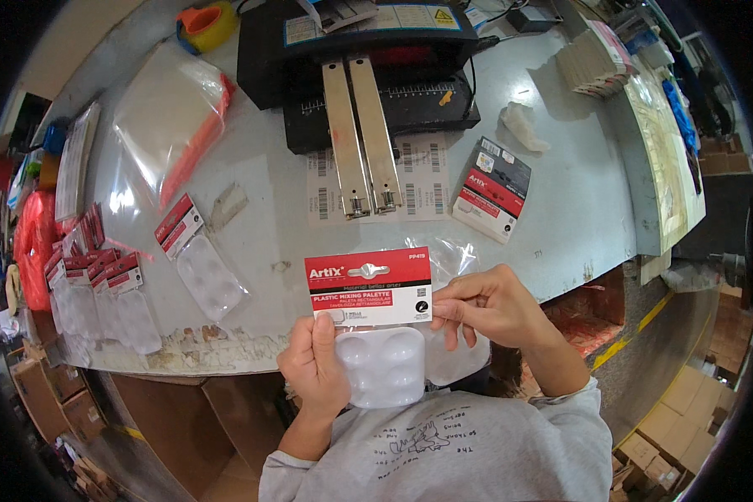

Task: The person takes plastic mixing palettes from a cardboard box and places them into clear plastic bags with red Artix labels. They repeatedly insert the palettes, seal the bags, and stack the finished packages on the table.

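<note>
Close to my body, my left hand (316, 368) grips the left side of a white plastic mixing palette (382, 368) with rounded wells. Its thumb lies on the lower left corner of a red, black and white header card (368, 289), which stands above the palette. My right hand (498, 308) pinches at the card's right edge, where clear film shows around the fingers. A clear plastic bag (456, 360) extends behind the palette and below the right hand. Whether the palette sits inside that bag, I cannot tell.
Ahead stands a black machine (356, 42) with two metal rails (364, 134) over a barcode label sheet (427, 188). A card stack (492, 191) lies right. Leftward are a bagged palette (209, 272), several more (105, 293), clear bags (163, 109) and yellow tape (205, 25).
</note>
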Demonstrator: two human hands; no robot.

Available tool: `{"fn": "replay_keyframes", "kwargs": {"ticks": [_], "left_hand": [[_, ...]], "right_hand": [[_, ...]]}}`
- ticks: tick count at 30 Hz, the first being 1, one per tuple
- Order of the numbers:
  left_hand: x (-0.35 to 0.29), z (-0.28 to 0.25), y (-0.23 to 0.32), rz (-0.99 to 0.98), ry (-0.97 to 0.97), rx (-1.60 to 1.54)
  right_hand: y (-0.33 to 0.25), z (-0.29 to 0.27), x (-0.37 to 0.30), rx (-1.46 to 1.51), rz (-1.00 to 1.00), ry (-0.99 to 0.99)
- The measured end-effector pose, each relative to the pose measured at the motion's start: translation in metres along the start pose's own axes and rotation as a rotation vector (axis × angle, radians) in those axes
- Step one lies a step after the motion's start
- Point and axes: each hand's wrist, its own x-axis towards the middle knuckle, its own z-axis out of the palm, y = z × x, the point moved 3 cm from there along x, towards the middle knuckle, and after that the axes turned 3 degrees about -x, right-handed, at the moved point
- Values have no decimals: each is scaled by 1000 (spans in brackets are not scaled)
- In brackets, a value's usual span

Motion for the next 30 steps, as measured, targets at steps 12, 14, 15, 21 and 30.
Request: {"fn": "replay_keyframes", "kwargs": {"ticks": [12, 14, 15, 21, 30], "left_hand": [[-2, 5, -2, -50, -17, 11], [-3, 5, -3, -50, -28, -3], [-3, 5, -4, -54, -28, -3], [-7, 3, -1, -92, -65, 19], [30, 8, 0, -136, -197, 245]], "right_hand": [[2, 2, 1, 4, -37, -18], [3, 1, 2, -3, -38, -12], [3, 0, 2, -8, -41, -11], [-1, 2, -1, -14, -17, 2], [4, -8, 39, 178, 139, 15]]}}
